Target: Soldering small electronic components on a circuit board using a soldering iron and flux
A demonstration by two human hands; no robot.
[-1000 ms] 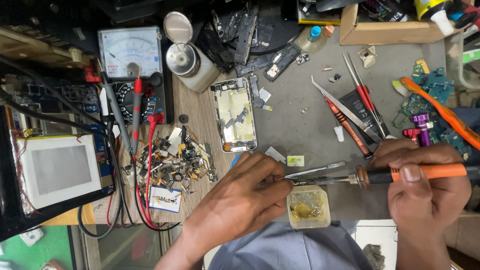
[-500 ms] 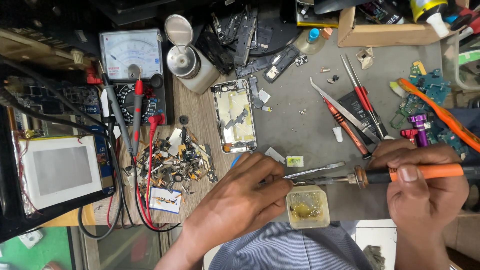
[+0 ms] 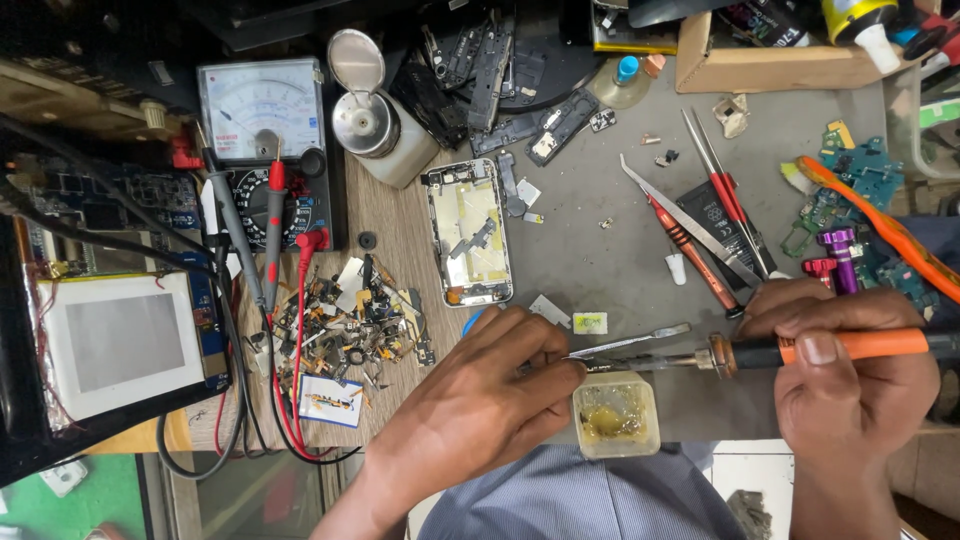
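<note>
My right hand (image 3: 850, 370) grips an orange-handled soldering iron (image 3: 790, 350) that lies level and points left. Its metal tip meets the fingertips of my left hand (image 3: 480, 400), which pinch something too small to make out, beside a pair of silver tweezers (image 3: 630, 343). Directly below the tip sits a small square tub of yellowish flux (image 3: 615, 415). An opened phone frame (image 3: 468, 232) lies on the grey mat (image 3: 600, 230) above my left hand.
An analog multimeter (image 3: 262, 130) with red and black probes stands at the back left, a pile of small parts (image 3: 350, 320) below it. A tablet-like device (image 3: 120, 345) is at left. Screwdrivers (image 3: 690, 250), circuit boards (image 3: 850, 190) and a cardboard box (image 3: 780, 60) lie at right.
</note>
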